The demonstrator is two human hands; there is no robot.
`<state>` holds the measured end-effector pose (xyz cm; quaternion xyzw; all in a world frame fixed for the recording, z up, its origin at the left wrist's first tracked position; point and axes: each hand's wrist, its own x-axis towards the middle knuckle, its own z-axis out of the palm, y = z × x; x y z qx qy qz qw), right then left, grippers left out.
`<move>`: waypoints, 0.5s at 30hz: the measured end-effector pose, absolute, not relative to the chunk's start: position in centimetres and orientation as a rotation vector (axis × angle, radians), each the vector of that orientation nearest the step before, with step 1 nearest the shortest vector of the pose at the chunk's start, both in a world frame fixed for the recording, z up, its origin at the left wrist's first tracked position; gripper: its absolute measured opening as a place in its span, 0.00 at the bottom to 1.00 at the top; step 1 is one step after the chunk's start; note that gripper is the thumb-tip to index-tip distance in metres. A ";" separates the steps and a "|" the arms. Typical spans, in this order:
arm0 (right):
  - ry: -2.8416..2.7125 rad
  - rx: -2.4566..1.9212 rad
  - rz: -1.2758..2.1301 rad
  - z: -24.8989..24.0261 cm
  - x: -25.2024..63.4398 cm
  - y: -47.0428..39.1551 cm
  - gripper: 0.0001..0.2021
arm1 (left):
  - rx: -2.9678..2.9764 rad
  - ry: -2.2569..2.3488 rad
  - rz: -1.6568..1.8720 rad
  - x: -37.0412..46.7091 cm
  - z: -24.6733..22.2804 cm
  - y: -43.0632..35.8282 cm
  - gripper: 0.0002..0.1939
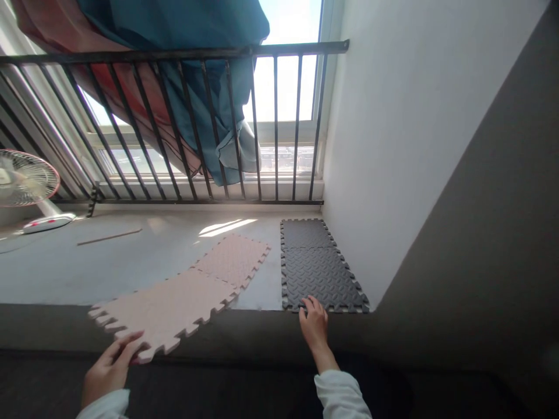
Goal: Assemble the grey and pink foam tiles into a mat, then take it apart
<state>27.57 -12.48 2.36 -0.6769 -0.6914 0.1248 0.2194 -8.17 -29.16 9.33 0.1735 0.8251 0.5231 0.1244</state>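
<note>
My left hand [109, 369] pinches the near corner of a pale pink foam mat [168, 311], thumb on top. Two joined tiles with jigsaw edges make up this mat. Its near tile is raised and sticks out past the ledge's front edge, while the far tile [236, 256] lies on or close to the ledge. My right hand [315, 320] is at the front edge of a dark grey foam mat [318, 276], fingers slightly apart and bent over its rim, gripping nothing that shows. That mat, also two joined tiles, lies flat along the wall.
A white ledge [52, 273] runs under the window. On it are a thin brown stick [109, 237] and, far left, a fan [26, 180]. Black railings [174, 55] stand behind, with blue and red curtains [187, 26] beyond. A white wall [384, 128] bounds the right.
</note>
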 end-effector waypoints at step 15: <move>-1.940 -1.669 0.666 2.0 26.4 -14.0 0.14 | 0.226 2.040 1.750 -5.9 10.4 -27.8 0.18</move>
